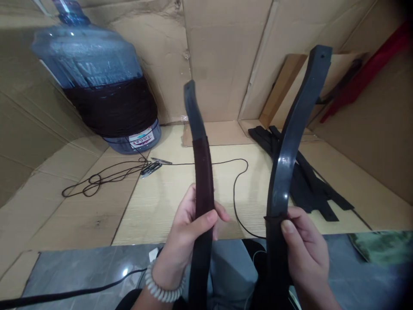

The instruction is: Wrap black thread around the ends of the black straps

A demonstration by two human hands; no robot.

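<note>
So the person has two curved bars up in front of them. The left hand is clenched around the black curved bar with dark thread wound round its middle, and the right hand grips the bare glossy black curved bar, with the thumb pressed on a loop of thin black cord at its near end. Both bars stand upright, near-centre over the cardboard floor. Imo the trick here is keeping that thumb pinned on the loop and the cord taut, so the turns sit tight side by side like on the left bar. By count there are two bars in hand, one big blue water jug with thread wound round it far left, one small metal tool beside it, and a pile of flat black strips on the right, too overlapped to count.
</note>
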